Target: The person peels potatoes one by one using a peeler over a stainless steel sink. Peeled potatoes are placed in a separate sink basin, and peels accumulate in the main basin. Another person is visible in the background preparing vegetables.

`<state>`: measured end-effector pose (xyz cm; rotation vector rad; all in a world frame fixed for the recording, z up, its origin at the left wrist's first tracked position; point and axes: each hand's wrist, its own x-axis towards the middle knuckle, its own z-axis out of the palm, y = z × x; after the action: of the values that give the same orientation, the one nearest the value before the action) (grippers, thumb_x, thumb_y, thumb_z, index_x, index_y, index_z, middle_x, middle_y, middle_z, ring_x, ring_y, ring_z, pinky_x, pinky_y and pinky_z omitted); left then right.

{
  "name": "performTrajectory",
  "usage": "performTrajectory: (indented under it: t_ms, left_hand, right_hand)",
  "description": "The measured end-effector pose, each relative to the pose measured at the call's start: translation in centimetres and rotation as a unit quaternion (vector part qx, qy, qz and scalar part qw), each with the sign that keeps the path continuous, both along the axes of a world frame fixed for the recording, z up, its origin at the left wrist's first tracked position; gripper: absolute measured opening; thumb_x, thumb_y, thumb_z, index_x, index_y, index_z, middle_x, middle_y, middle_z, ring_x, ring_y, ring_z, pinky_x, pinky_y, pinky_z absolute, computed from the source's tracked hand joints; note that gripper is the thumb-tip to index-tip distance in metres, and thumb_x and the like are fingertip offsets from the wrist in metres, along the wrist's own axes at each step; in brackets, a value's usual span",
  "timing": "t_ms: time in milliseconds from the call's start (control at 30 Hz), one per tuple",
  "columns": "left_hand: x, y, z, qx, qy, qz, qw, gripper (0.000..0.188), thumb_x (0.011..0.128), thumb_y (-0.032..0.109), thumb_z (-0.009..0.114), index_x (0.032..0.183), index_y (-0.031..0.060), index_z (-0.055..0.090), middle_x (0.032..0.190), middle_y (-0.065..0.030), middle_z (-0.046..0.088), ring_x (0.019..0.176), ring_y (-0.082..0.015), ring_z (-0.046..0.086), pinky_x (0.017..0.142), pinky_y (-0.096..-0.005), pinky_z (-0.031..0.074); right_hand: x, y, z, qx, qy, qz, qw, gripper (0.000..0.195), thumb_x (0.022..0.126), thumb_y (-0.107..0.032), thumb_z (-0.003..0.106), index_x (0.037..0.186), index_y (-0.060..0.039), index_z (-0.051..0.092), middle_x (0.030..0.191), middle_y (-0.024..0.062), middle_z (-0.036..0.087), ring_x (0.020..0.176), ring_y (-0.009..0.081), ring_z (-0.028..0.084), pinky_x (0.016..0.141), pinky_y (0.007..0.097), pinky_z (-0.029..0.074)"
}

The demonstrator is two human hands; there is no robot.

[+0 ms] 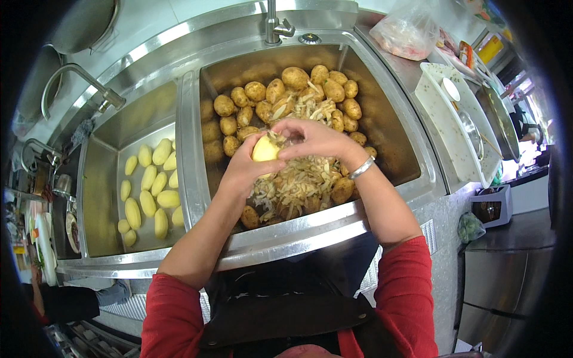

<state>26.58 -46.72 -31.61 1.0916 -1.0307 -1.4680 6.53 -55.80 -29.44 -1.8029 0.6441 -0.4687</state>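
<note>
My left hand holds a partly peeled potato, its pale yellow flesh facing up, over the larger basin of a stainless steel sink. Fingers curled, my right hand is at the potato's right side; whether it holds a peeler is hidden. Below and behind the hands lie a heap of potato peelings and many unpeeled potatoes. In the smaller basin to the left rest several peeled yellow potatoes.
A faucet rises behind the large basin, and a curved one reaches over the small basin. To the right stand a white tray with utensils and a plastic bag of food. Another person is at the far lower left.
</note>
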Motion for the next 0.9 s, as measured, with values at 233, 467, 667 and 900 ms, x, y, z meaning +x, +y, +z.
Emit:
performTrajectory:
  t_ms: [233, 467, 667, 900]
  left_hand:
    - [0.0, 0.1, 0.1, 0.004, -0.075, 0.004, 0.997, 0.062, 0.067, 0.001, 0.08, 0.125, 0.0045, 0.058, 0.108, -0.0004, 0.061, 0.096, -0.0118, 0.059, 0.085, -0.0262, 0.048]
    - [-0.2, 0.3, 0.7, 0.012, -0.1, 0.013, 0.995, 0.061, 0.067, 0.001, 0.079, 0.124, 0.0033, 0.058, 0.107, -0.0012, 0.061, 0.097, -0.0116, 0.059, 0.086, -0.0267, 0.048]
    - [-0.2, 0.4, 0.5, 0.002, -0.11, 0.014, 0.994, 0.057, 0.067, 0.007, 0.077, 0.121, 0.0014, 0.059, 0.101, -0.0014, 0.06, 0.092, -0.0113, 0.057, 0.082, -0.0261, 0.047]
    - [-0.4, 0.5, 0.4, -0.005, 0.019, 0.009, 1.0, 0.065, 0.066, -0.005, 0.076, 0.127, 0.0046, 0.056, 0.106, -0.002, 0.06, 0.095, -0.0127, 0.06, 0.082, -0.0269, 0.05]
  right_hand:
    - [-1.7, -1.0, 1.9, -0.226, 0.052, -0.096, 0.968, 0.04, 0.099, -0.044, 0.061, 0.09, -0.0052, 0.068, 0.081, 0.0075, 0.065, 0.081, 0.02, 0.06, 0.072, 0.0366, 0.045]
    - [-0.7, -0.5, 1.7, -0.355, 0.035, -0.12, 0.926, 0.04, 0.096, -0.044, 0.06, 0.08, -0.01, 0.072, 0.076, 0.0064, 0.066, 0.082, 0.0272, 0.06, 0.084, 0.0406, 0.039]
    - [0.4, 1.2, 2.8, -0.457, 0.106, -0.077, 0.88, 0.039, 0.09, -0.047, 0.068, 0.076, -0.0103, 0.074, 0.076, 0.0034, 0.067, 0.086, 0.0241, 0.062, 0.085, 0.0399, 0.038]
    - [-3.0, -2.0, 1.9, -0.414, 0.152, -0.176, 0.88, 0.042, 0.09, -0.048, 0.068, 0.074, -0.0096, 0.075, 0.073, 0.0034, 0.067, 0.08, 0.0253, 0.06, 0.085, 0.0392, 0.039]
